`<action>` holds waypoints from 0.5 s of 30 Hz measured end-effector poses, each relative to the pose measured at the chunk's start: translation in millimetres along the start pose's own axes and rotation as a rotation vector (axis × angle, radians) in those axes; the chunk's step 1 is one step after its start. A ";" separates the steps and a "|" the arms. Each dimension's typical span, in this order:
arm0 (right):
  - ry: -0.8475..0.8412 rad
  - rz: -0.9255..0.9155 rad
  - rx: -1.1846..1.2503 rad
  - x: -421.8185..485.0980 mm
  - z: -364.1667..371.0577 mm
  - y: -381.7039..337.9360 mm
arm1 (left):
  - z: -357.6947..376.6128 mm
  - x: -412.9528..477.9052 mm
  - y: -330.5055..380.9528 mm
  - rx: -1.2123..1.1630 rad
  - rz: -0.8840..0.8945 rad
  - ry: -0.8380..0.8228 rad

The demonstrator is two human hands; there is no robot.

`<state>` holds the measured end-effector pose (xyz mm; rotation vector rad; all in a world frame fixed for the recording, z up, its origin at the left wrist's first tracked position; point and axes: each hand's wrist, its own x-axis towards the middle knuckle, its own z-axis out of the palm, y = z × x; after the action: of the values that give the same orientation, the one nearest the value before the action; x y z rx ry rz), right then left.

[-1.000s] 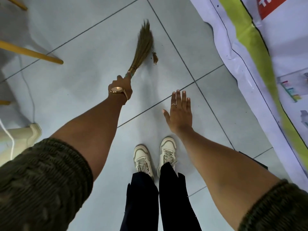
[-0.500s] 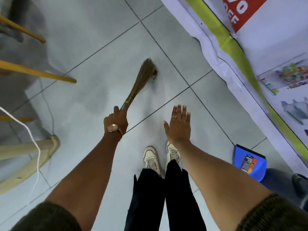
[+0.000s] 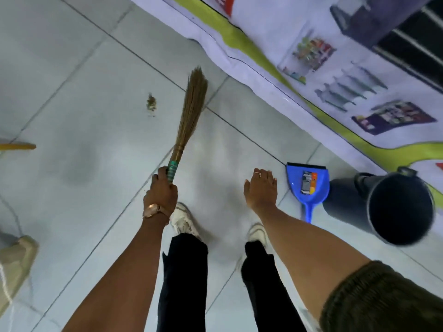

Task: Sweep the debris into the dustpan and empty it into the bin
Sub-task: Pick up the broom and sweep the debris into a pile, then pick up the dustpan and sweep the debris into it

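Debris [image 3: 151,104] now left of broom [image 3: 189,111]; dustpan [image 3: 308,184], bin [image 3: 400,208] fully visible.

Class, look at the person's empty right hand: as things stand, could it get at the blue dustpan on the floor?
Probably yes. The right hand is open and holds nothing, and the blue dustpan lies on the floor just to its right, with only bare tile between them. The bin stands beyond, not in the way.

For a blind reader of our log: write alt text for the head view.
A person's left hand grips a straw hand broom over grey floor tiles, beside a small brown debris clump. The empty right hand hovers open near a blue plastic dustpan, which lies on the floor next to a dark round bin.
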<state>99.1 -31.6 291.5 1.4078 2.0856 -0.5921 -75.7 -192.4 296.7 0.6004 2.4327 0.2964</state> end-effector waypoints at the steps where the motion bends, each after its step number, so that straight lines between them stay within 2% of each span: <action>1: 0.010 0.034 0.014 6.2 4.5 17.8 | 15.2 0.2 5.2 0.000 0.023 -0.001; 9: -0.053 0.387 0.092 65.0 105.1 185.8 | 199.7 4.9 53.6 0.020 0.089 -0.014; 15: -0.048 0.619 0.170 102.3 189.4 269.4 | 314.3 21.8 76.6 0.105 0.133 -0.119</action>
<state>356.9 15.4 67.3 1.9904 1.4630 -0.5368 127.1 -93.9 63.8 0.8054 2.3093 0.1817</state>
